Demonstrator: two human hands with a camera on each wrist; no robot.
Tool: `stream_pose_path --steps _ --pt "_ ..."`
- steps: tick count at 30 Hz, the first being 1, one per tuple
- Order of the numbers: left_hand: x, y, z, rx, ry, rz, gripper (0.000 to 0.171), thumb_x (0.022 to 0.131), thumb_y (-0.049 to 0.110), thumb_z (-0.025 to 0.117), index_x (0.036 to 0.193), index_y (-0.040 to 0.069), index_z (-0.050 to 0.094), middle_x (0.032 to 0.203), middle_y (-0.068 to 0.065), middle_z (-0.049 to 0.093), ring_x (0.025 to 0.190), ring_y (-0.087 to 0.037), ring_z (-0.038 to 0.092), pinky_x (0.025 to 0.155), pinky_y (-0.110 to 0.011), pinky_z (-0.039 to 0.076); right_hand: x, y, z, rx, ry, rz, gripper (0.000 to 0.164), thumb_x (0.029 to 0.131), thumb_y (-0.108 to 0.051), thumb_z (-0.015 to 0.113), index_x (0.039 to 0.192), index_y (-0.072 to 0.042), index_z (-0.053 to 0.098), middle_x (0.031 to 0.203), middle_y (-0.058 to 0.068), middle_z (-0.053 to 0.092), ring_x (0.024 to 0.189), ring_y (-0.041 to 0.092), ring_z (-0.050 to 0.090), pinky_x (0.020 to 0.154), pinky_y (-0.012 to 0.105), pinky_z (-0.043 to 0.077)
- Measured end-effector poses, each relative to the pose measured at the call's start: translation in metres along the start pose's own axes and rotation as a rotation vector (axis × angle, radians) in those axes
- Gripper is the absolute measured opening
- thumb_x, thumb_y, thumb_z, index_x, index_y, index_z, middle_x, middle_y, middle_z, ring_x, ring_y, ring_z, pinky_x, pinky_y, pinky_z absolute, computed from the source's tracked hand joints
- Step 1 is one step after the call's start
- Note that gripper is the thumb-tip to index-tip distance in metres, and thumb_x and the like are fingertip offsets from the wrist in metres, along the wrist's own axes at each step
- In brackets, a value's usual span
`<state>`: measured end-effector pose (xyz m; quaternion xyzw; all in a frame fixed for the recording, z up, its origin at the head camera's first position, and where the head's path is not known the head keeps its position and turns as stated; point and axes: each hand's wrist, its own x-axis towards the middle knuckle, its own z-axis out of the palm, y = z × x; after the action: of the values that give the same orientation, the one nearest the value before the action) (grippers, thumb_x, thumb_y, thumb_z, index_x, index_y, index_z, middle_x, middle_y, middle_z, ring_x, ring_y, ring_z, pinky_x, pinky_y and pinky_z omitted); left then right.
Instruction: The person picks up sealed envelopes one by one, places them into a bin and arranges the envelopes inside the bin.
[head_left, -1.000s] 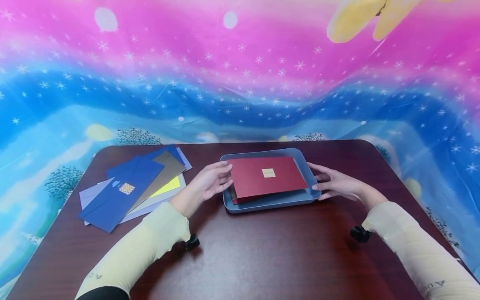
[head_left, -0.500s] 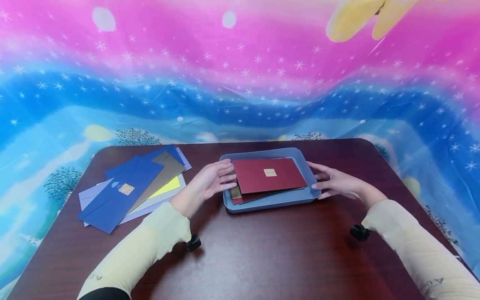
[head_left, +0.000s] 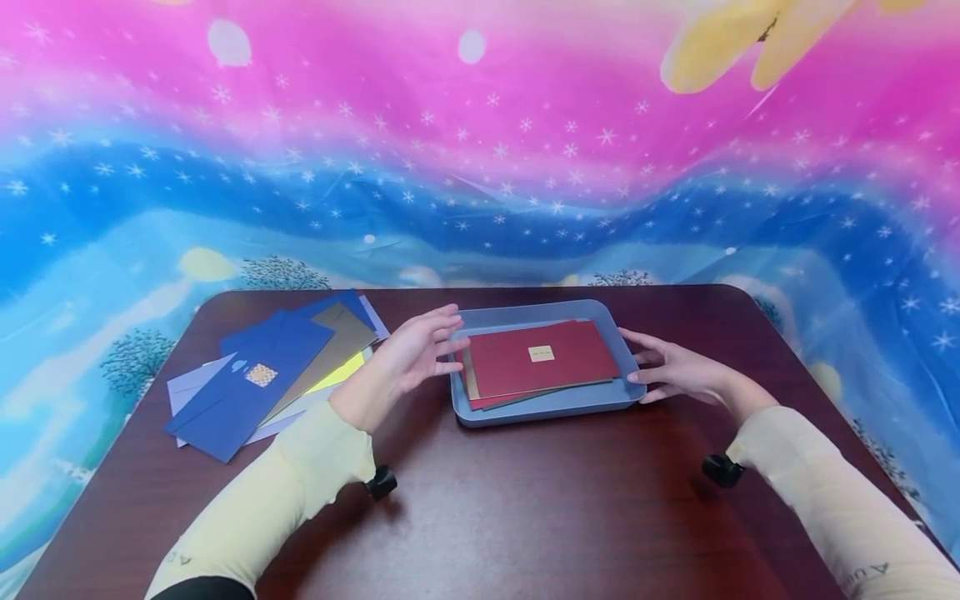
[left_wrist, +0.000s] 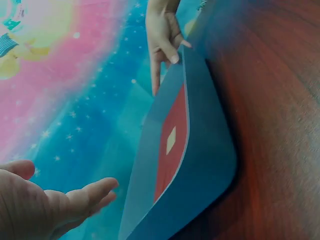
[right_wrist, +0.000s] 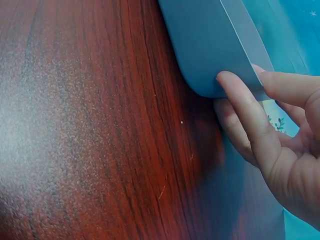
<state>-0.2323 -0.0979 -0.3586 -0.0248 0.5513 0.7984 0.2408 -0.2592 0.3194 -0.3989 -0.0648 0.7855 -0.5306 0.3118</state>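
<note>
A blue-grey tray (head_left: 551,407) stands on the dark wooden table, a small stack inside it. Topmost lies a dark red envelope (head_left: 502,362) bearing a small pale gold label, with brown and green edges showing beneath. My left hand (head_left: 412,354) hovers at the tray's left end, fingers spread and nothing in them; the left wrist view shows it apart from the tray wall. At the opposite end my right hand (head_left: 686,371) pinches the tray's right wall, the thumb over the rim and fingers (right_wrist: 240,95) against the outside.
Left of the tray, several envelopes lie fanned out: a blue envelope (head_left: 247,383) with a patterned label on top, a brown envelope (head_left: 341,325), a yellow piece (head_left: 337,372) and pale lilac ones. A colourful printed cloth (head_left: 480,167) hangs behind the table (head_left: 525,500).
My left hand has let go of the red envelope's left edge and drawn back slightly, fingers spreading. The envelope now lies flatter on the stack. The right hand stays at the tray's right end.
</note>
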Motion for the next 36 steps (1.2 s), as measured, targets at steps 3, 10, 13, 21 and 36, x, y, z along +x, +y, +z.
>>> stream_pose_path --steps 3,10,13,21,36 --pt "-0.004 0.007 -0.003 0.003 -0.018 0.021 0.062 0.107 0.017 0.045 0.164 0.009 0.021 0.168 -0.016 0.019 0.150 -0.040 0.027 0.119 -0.059 0.023 -0.001 0.000 0.000 0.008 0.000 0.004 0.092 0.101 -0.006 0.065 0.166 -0.020 0.002 0.151 0.038 0.030 0.111 0.035 0.065 0.087 0.044 0.060" --pt "-0.015 0.028 -0.010 0.032 -0.057 0.074 0.061 0.108 0.014 0.042 0.164 0.008 0.020 0.168 -0.015 0.020 0.150 -0.038 0.028 0.121 -0.056 0.021 -0.001 -0.001 -0.001 0.010 -0.003 0.003 0.093 0.100 -0.006 0.066 0.166 -0.020 0.002 0.151 0.038 0.030 0.110 0.035 0.065 0.086 0.044 0.060" --pt "-0.020 0.038 -0.014 0.061 -0.069 0.095 0.060 0.108 0.014 0.041 0.164 0.008 0.020 0.168 -0.015 0.021 0.151 -0.036 0.028 0.122 -0.055 0.021 0.000 -0.001 -0.001 0.011 -0.001 0.003 0.093 0.100 -0.005 0.066 0.166 -0.020 0.003 0.151 0.038 0.030 0.110 0.034 0.066 0.085 0.043 0.060" --pt "-0.046 0.060 -0.034 0.209 -0.079 0.162 0.055 0.111 0.015 0.040 0.162 0.005 0.025 0.165 -0.015 0.029 0.149 -0.035 0.033 0.123 -0.051 0.019 0.000 0.000 0.000 0.003 -0.011 -0.011 0.093 0.100 -0.006 0.067 0.166 -0.019 0.002 0.151 0.038 0.030 0.111 0.037 0.064 0.086 0.045 0.060" --pt "-0.091 0.089 -0.106 0.430 0.053 0.193 0.062 0.111 0.033 0.047 0.162 0.006 0.026 0.162 -0.007 0.039 0.130 -0.008 0.057 0.119 -0.042 0.029 0.001 0.001 -0.001 -0.011 -0.009 -0.012 0.093 0.099 -0.007 0.068 0.166 -0.018 0.004 0.149 0.037 0.032 0.109 0.035 0.066 0.086 0.045 0.060"
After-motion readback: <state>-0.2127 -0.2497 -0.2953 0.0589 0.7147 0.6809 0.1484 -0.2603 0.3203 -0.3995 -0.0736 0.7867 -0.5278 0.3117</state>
